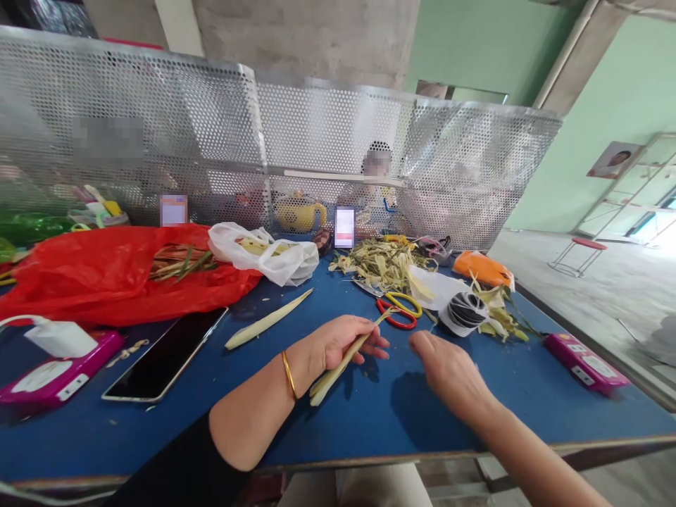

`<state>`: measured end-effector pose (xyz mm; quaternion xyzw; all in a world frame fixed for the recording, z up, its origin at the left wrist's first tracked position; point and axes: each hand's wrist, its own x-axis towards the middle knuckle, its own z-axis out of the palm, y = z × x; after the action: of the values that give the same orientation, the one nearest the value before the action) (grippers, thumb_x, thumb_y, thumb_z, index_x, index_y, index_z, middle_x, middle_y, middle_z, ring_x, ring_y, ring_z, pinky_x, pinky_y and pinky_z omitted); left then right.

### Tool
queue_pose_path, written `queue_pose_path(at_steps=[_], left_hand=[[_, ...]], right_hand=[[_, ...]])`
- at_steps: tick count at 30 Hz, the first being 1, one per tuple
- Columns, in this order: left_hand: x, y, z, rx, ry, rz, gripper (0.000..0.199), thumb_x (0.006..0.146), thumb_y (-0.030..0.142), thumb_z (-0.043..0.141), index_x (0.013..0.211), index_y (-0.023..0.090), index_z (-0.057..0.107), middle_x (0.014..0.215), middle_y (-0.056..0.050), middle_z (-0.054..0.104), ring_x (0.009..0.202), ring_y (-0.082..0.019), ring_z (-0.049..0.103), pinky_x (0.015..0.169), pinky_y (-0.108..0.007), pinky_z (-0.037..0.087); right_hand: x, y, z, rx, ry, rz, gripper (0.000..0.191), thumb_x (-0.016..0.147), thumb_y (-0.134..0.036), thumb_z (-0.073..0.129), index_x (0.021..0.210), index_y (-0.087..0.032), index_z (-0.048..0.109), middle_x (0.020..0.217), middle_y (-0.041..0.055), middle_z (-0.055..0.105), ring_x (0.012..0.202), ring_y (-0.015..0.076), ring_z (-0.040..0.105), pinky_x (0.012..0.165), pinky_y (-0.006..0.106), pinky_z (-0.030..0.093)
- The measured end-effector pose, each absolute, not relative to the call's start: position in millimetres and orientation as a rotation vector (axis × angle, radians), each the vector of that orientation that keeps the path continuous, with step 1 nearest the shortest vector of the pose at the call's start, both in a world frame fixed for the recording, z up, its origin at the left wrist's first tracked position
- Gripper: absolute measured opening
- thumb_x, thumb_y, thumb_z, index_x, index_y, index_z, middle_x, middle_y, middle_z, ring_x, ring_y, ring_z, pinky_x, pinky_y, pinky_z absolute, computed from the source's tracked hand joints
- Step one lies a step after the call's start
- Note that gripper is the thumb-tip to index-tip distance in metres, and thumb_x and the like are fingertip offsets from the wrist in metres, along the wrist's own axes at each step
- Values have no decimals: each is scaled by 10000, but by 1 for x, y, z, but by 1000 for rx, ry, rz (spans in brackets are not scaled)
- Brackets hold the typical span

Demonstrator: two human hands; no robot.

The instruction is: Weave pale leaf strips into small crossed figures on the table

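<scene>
Head view: the left hand [330,341] has its fingers closed round a slender, pale yellow-green husk bundle [329,384] above the blue desk [359,436]. Its long axis slants away rightward, the frayed tip near red-and-yellow-handled scissors [400,324]. The right hand [448,362], farther from it, has curled fingers; whether they grasp anything, I cannot tell. The bundle looks dry, creased and layered.

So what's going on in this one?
A person's left hand, with a gold bangle at the wrist, grips a slim bundle of pale, dry husk-like strips above a blue tabletop. The right hand is raised beside it, fingers curled; whether it holds anything is unclear. Just beyond the hands lie scissors with red and yellow handles and a black-and-white wound ball.
</scene>
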<state>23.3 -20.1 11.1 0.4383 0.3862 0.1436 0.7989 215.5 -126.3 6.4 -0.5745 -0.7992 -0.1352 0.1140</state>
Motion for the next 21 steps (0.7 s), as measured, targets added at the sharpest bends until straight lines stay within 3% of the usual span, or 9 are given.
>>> queue_pose_path(at_steps=[3, 6, 11, 14, 18, 21], left_hand=[[28, -21, 3, 911, 824, 255, 117, 807, 236, 598, 739, 141, 590, 667, -20, 651, 592, -143, 660, 369, -164, 300], [31, -20, -5, 849, 822, 230, 164, 821, 213, 577, 682, 126, 597, 540, 16, 579, 436, -88, 536, 381, -179, 323], [32, -20, -5, 614, 735, 215, 190, 831, 250, 617, 700, 113, 593, 677, -48, 654, 546, -106, 594, 447, -178, 400], [30, -21, 0, 564, 698, 224, 201, 877, 223, 558, 702, 124, 559, 632, -26, 593, 516, -85, 559, 388, -145, 334], [28, -20, 6, 595, 639, 212, 220, 913, 153, 460, 699, 130, 510, 564, 36, 446, 392, -25, 345, 335, -111, 192], [25, -18, 8, 703, 685, 274, 203, 907, 148, 445, 711, 135, 493, 591, 44, 410, 394, -16, 288, 342, -110, 167]], right_hand=[[187, -132, 6, -1535, -2435, -382, 191, 902, -49, 392, 878, -186, 523, 726, 24, 604, 619, 160, 533, 581, 259, 350], [167, -131, 4, -1417, -2518, -371, 161, 940, -85, 403, 899, -175, 530, 801, 47, 629, 682, 173, 564, 623, 274, 392], [156, -130, 0, -1304, -2645, -349, 206, 970, -109, 355, 900, -168, 540, 809, 61, 633, 726, 188, 586, 682, 302, 443], [157, -132, -2, -1276, -2650, -237, 219, 982, -128, 333, 923, -170, 540, 796, 48, 630, 699, 178, 582, 648, 289, 451], [175, -131, 13, -1245, -2414, -61, 213, 992, -216, 345, 927, -194, 548, 884, 58, 630, 785, 156, 605, 670, 249, 472], [201, -120, 38, -1702, -1948, -408, 246, 953, -398, 463, 975, -179, 572, 1024, 126, 613, 841, 213, 610, 661, 296, 474]])
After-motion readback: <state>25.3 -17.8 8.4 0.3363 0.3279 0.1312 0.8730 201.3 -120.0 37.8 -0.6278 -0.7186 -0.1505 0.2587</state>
